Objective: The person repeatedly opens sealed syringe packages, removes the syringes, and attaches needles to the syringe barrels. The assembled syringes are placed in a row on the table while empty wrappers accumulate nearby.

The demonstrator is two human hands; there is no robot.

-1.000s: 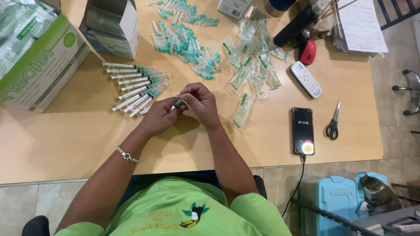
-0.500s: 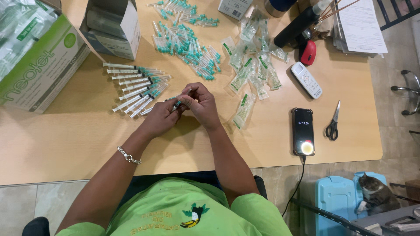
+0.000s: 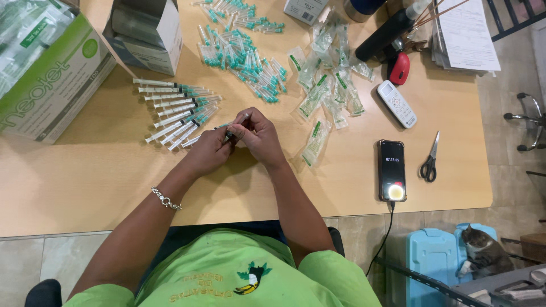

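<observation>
With the left hand and right hand both pinched shut on one syringe above the table — beside the finished syringe row — a misaligned needle cap could slip and prick a fingertip.

Syringe mostly hidden between hands; green box cropped.

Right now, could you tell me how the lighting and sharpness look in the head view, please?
Head view: even, soft light; the hands, left and right, cast a faint shadow on the table; the phone shows a bright glare spot at its lower end; the syringe between the fingers is small but fairly sharp; table edges bow slightly from the wide lens.
</observation>
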